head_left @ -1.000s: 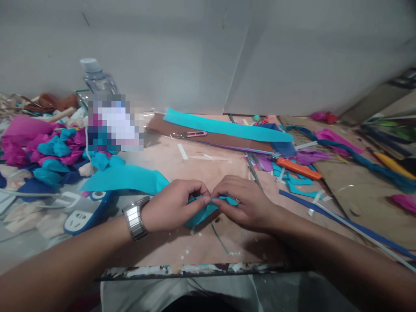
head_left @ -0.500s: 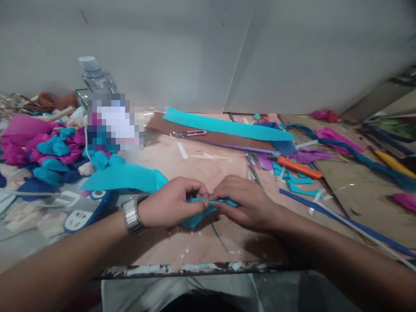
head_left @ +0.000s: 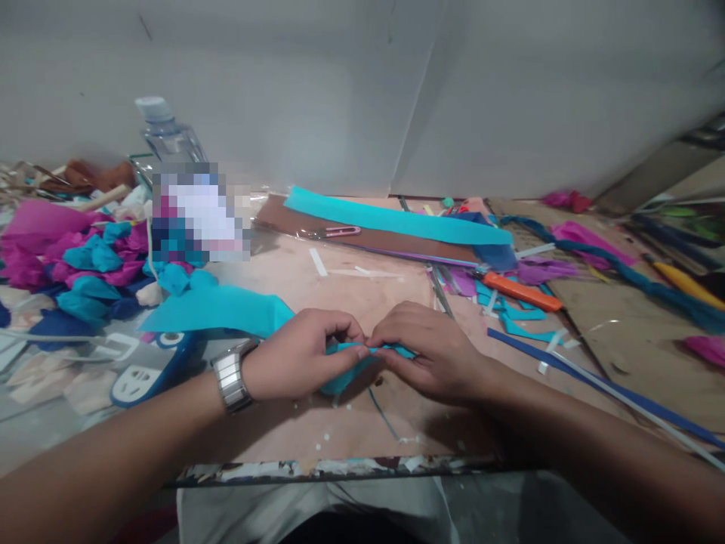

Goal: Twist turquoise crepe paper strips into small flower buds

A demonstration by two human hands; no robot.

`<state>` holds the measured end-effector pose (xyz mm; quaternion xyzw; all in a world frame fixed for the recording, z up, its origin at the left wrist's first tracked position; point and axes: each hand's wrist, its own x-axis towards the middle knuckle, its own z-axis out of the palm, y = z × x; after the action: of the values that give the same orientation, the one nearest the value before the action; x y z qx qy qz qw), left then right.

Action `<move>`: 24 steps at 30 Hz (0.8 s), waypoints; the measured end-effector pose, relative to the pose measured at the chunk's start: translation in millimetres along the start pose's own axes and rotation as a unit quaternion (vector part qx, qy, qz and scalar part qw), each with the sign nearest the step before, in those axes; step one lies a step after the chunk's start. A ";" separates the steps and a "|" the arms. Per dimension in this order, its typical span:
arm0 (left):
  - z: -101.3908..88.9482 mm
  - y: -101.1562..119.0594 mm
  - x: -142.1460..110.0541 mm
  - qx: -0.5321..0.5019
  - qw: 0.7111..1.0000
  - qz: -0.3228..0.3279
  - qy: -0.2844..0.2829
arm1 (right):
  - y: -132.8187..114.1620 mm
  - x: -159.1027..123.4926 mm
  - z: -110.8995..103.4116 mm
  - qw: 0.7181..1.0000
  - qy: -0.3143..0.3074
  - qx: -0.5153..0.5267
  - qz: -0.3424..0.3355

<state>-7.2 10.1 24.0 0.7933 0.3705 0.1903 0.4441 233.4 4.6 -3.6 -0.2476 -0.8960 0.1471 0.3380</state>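
Both of my hands meet over the middle of the worktable [head_left: 340, 431]. My left hand [head_left: 300, 355], with a metal watch [head_left: 228, 376] on its wrist, pinches one end of a small turquoise paper piece [head_left: 347, 369]. My right hand [head_left: 424, 347] pinches the other end, fingertips almost touching the left ones. The paper is bunched between them and partly hidden by the fingers. A larger turquoise paper sheet [head_left: 218, 311] lies flat just left of my left hand.
A pile of magenta, turquoise and blue crumpled paper balls [head_left: 84, 264] fills the left side, with a plastic bottle [head_left: 165, 136] behind. A long turquoise strip [head_left: 396, 221] on brown card, an orange cutter [head_left: 519, 293], a blue strip [head_left: 594, 381] and scraps lie beyond and right.
My fingers have shifted slightly on the turquoise piece, bunching it tighter; the hands stay in the same place.
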 end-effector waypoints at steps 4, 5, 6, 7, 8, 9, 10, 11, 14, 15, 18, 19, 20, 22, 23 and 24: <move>4.7 2.0 -2.4 0.090 0.994 0.039 0.038 | 0.2 -0.2 0.2 1.000 0.003 -0.007 0.011; 6.0 1.9 -2.7 0.118 0.990 0.053 0.048 | 0.4 -0.2 0.1 1.000 0.002 -0.009 0.013; 7.2 1.6 -2.7 0.146 0.985 0.067 0.056 | 0.6 -0.2 0.0 1.000 0.001 -0.010 0.015; 8.3 0.9 -2.6 0.171 0.980 0.081 0.061 | 0.8 -0.1 -0.2 1.000 -0.001 -0.010 0.016; 9.2 0.1 -2.5 0.192 0.975 0.094 0.065 | 1.0 -0.1 -0.3 1.000 -0.004 -0.010 0.016; 9.9 -1.0 -2.3 0.210 0.969 0.108 0.067 | 1.1 0.0 -0.5 1.000 -0.007 -0.010 0.017; 10.6 -2.1 -2.1 0.227 0.964 0.121 0.068 | 1.1 -0.1 -0.6 1.000 -0.011 -0.010 0.018; 11.2 -3.3 -1.9 0.244 0.958 0.133 0.068 | 1.1 -0.1 -0.7 1.000 -0.015 -0.010 0.019; 13.0 -6.1 -1.5 0.291 0.940 0.163 0.076 | 0.7 -0.3 -0.9 1.000 -0.021 -0.008 0.020; 13.6 -6.8 -1.5 0.303 0.934 0.171 0.080 | 0.6 -0.3 -1.0 1.000 -0.021 -0.008 0.020; 15.0 -7.8 -1.8 0.325 0.921 0.192 0.091 | -0.1 -0.2 -1.2 0.999 -0.025 -0.010 0.023; 15.3 -7.9 -2.0 0.330 0.919 0.197 0.092 | -0.3 -0.1 -1.3 0.999 -0.027 -0.010 0.025; 15.5 -8.0 -2.3 0.335 0.916 0.201 0.093 | -0.6 0.0 -1.3 0.999 -0.031 -0.010 0.028; 15.9 -8.0 -2.9 0.348 0.910 0.205 0.092 | -1.3 0.3 -1.4 0.999 -0.039 -0.007 0.034; 16.1 -8.1 -3.1 0.356 0.907 0.207 0.091 | -1.7 0.5 -1.4 0.998 -0.045 -0.004 0.038; 16.5 -8.1 -3.3 0.362 0.904 0.210 0.089 | -2.2 0.7 -1.4 0.998 -0.052 -0.001 0.043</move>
<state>-2.3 1.0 8.4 0.9386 0.2771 0.2016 0.0408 233.2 3.3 -1.3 -0.2786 -0.9008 0.1737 0.2840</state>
